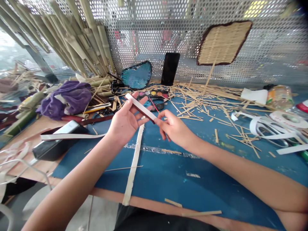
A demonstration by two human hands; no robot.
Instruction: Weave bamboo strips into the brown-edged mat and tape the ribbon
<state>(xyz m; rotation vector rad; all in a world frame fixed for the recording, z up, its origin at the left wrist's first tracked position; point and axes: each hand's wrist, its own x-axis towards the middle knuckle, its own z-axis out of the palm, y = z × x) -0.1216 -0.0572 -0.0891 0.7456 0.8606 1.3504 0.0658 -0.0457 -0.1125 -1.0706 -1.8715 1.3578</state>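
My left hand point(125, 120) is raised over the blue mat point(168, 173) with its fingers curled round the upper end of a narrow strip point(141, 108), dark red on one side and white on the other. My right hand point(174, 128) pinches the lower end of the same strip between thumb and fingertips. A long white backing ribbon point(133, 163) hangs down from the strip and runs across the mat to the table's near edge.
Bamboo slivers point(204, 96) litter the mat's far side. A woven fan point(223, 43), a black phone point(170, 68) and a blue heart-shaped fan point(136, 75) lean on the perforated wall. Purple cloth point(66, 98), a black box point(57, 141) and bamboo poles point(79, 38) lie left; white tape rolls point(269, 128) right.
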